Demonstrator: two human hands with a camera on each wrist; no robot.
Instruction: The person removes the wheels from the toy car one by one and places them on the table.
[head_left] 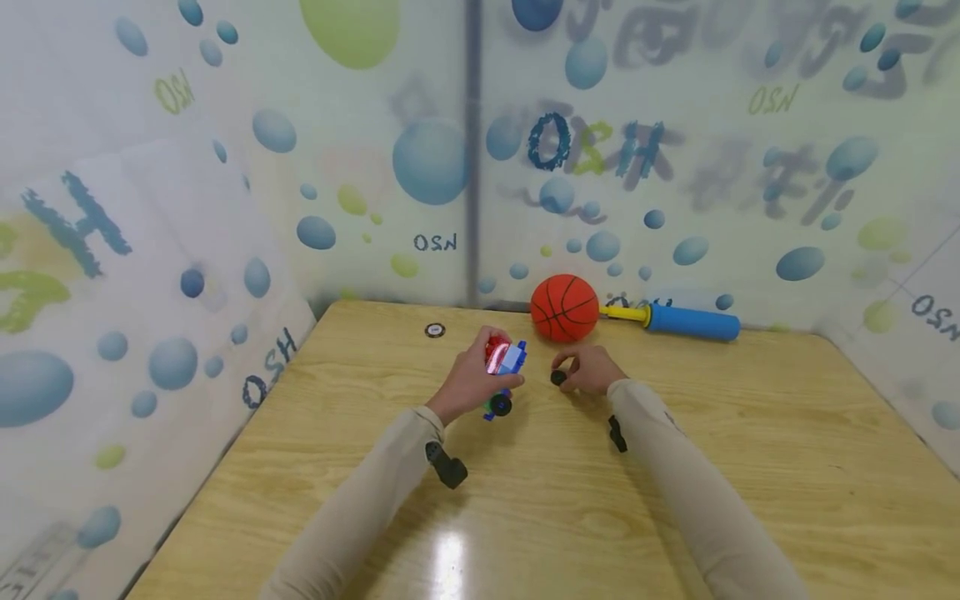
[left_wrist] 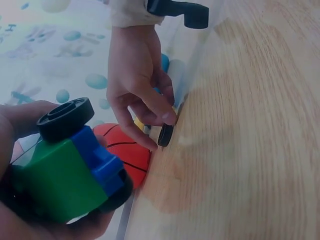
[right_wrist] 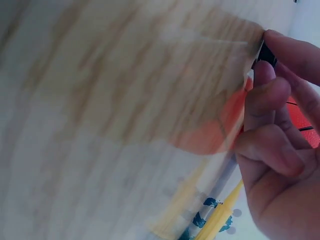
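Note:
In the head view my left hand (head_left: pixel 468 382) grips a small toy car (head_left: pixel 511 358) with red, white and blue parts, held above the table. The left wrist view shows its green block underside (left_wrist: pixel 62 180) and black wheels (left_wrist: pixel 66 120); the palm hides the rest. Further right, my right hand (head_left: pixel 595 370) pinches a loose black toy wheel (head_left: pixel 558 377) between thumb and finger, close to the tabletop. That wheel (left_wrist: pixel 165 135) is on edge in the left wrist view; whether it touches the wood I cannot tell. In the right wrist view the fingers partly cover the wheel (right_wrist: pixel 267 55).
An orange-red basketball (head_left: pixel 565 308) sits behind the hands near the wall. Right of it lies a blue pump (head_left: pixel 693 322) with a yellow end. A round black-and-white disc (head_left: pixel 435 331) lies at the back left. Printed walls (head_left: pixel 375 200) enclose the wooden table (head_left: pixel 525 517).

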